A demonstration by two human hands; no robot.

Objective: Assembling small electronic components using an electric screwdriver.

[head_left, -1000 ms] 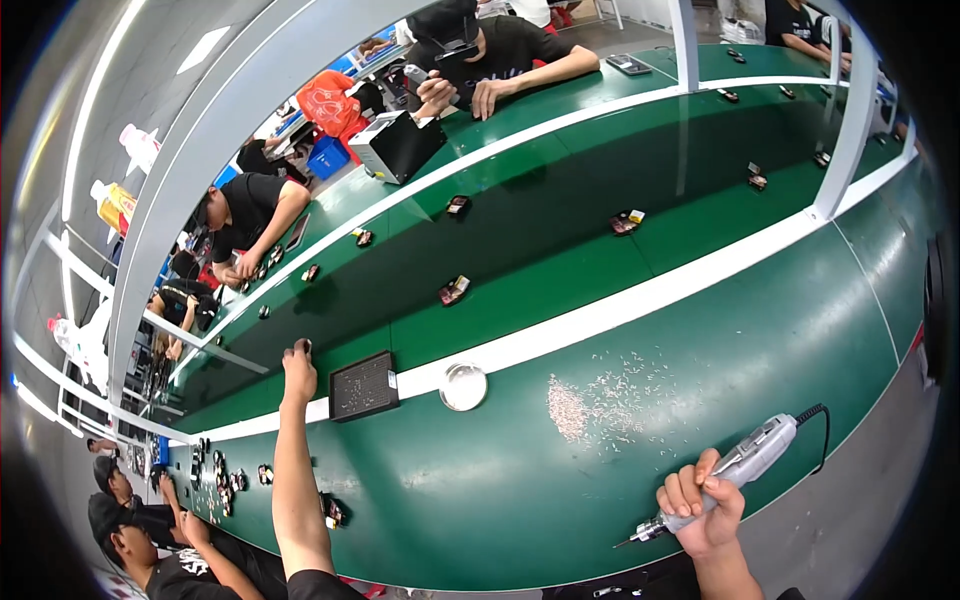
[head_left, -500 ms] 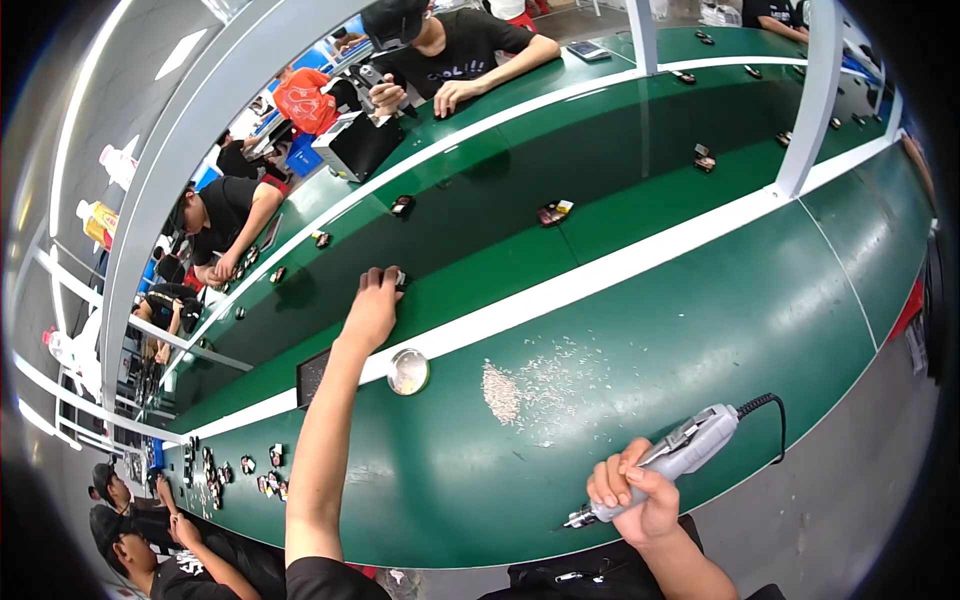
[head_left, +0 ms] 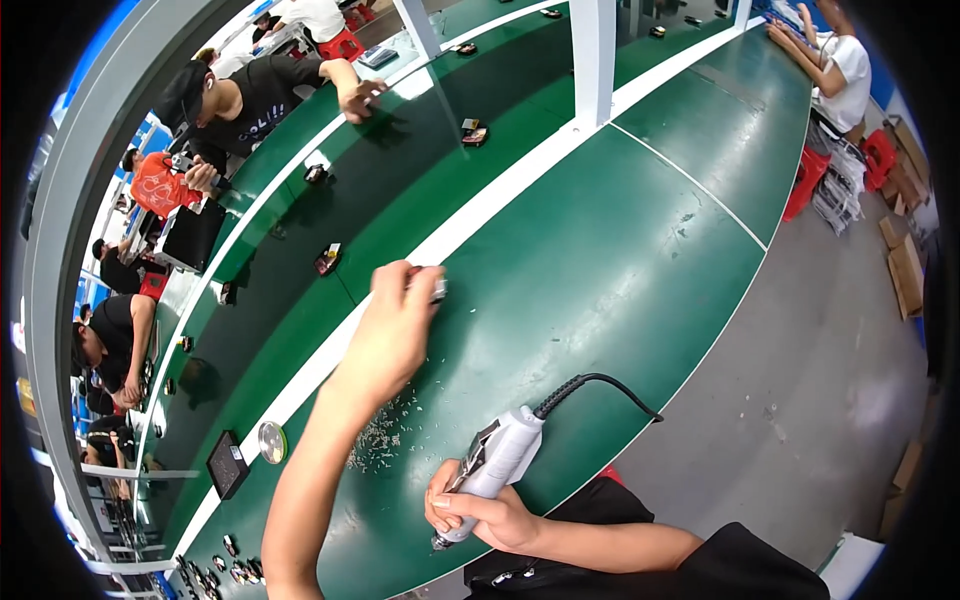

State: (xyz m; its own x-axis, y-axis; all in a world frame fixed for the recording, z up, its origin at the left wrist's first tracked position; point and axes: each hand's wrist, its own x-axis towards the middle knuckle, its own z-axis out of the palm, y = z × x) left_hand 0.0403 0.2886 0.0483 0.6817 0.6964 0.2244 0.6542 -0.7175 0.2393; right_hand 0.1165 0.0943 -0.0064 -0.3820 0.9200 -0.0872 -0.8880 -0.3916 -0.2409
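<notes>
My left hand [head_left: 390,330] is closed on a small dark part with a silvery end [head_left: 439,289], held over the green table just on my side of the white rail. Fingers cover most of that part. Close to my body, my right hand [head_left: 485,510] wraps round a grey electric screwdriver [head_left: 510,450]. Its black cord runs off to the right, and its tip points down to the left. Between my arms lies a scatter of tiny pale screws [head_left: 380,440], partly hidden by my left forearm.
Beyond the white rail [head_left: 490,205], a green conveyor carries small black assemblies, including one [head_left: 327,260] near my left hand. A round dish [head_left: 271,441] and a black tray [head_left: 228,465] sit left. Grey posts [head_left: 593,70] rise from the rail. Across the belt, a person [head_left: 260,100] reaches over it.
The view has swung to the right. My left hand has come back from the conveyor to my side of the rail with the small part. The screwdriver remains in my right hand.
</notes>
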